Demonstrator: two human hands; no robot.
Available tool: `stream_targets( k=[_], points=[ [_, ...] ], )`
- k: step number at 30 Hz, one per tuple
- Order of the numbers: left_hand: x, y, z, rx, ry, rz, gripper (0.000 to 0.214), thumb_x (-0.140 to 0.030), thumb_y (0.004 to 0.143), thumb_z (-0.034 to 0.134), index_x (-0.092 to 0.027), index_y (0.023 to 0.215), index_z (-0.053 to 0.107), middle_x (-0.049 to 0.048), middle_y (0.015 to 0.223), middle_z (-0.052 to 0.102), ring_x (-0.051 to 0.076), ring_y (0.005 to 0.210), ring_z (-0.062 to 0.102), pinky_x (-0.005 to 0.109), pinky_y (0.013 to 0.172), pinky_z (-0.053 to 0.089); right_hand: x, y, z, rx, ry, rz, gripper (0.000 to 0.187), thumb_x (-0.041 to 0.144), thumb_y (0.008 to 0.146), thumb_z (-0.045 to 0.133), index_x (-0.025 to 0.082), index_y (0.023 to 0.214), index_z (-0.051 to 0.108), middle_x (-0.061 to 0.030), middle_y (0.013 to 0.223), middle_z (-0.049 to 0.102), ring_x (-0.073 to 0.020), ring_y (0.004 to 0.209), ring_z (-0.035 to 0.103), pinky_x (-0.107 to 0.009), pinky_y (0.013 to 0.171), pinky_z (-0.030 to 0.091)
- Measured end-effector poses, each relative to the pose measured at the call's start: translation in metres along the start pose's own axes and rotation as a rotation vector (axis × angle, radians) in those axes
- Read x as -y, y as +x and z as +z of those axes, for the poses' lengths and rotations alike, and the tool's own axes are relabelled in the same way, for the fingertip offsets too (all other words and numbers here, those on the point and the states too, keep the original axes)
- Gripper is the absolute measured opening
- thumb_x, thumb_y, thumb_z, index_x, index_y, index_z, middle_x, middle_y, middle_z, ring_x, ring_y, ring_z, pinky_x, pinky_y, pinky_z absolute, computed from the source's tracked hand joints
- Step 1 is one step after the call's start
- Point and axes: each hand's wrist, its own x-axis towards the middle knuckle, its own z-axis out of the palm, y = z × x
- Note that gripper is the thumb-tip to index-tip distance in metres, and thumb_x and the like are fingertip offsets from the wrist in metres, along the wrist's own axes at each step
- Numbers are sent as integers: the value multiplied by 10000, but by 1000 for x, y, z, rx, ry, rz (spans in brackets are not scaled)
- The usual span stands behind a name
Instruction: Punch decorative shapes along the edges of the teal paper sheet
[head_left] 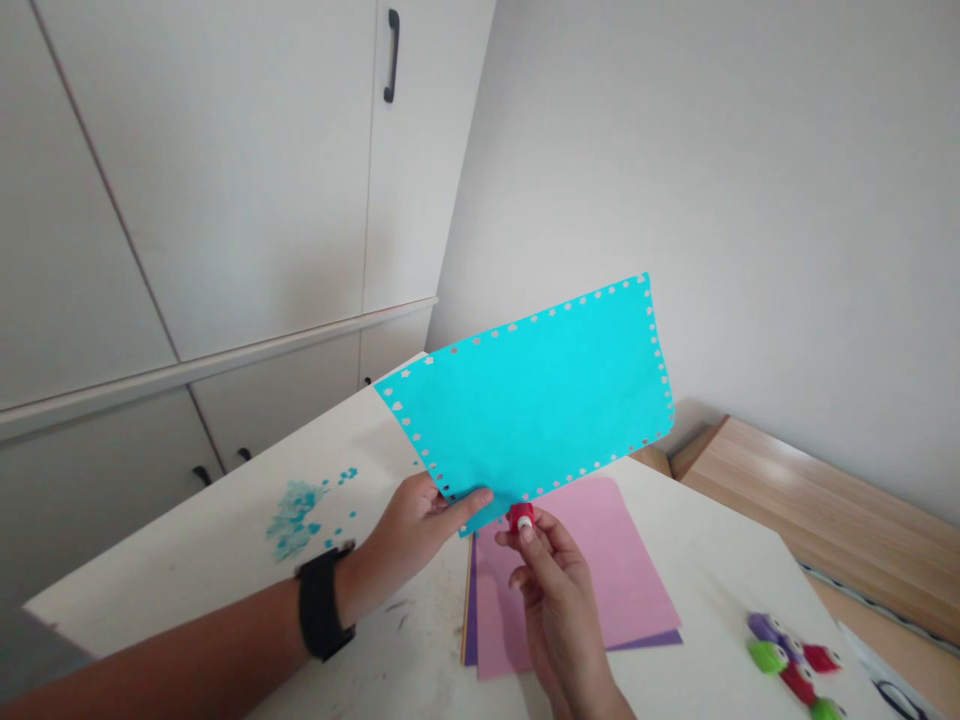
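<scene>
One turquoise sheet (540, 385) clamped in left grip (416, 522), red punch (519, 514) pinched in right grip (561, 582)

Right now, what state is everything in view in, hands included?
Left hand: closed on the turquoise sheet.
Right hand: holding the red punch, thumb at its white button.
Turquoise sheet: raised, holes along its edges.
Red punch: held; whether pressed, unclear.
Turquoise cutouts: loose, scattered.
Pink sheet: flat, partly covering the purple sheet.
Other punches: clustered, unheld.
Cupboard doors: closed.
</scene>
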Motion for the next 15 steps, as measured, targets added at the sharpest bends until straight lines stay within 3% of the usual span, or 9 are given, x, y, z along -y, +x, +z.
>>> stream_targets(
  k=[5,15],
  points=[
    [5,2,0,30,-52,4,177,-337,856,677,-228,993,696,17,986,743,250,931,676,364,878,520,-1,-1,-1,2,-44,-13,358,355,772,795,196,1063,660,-91,1001,696,-197,903,648,-186,509,462],
    [12,1,-2,43,-10,-42,199,-347,866,671,-166,946,654,39,881,707,190,753,632,293,683,504,0,0,-2,83,-170,-30,288,351,782,791,168,972,674,-79,889,693,-180,793,637,-206,494,454]
  ],
)
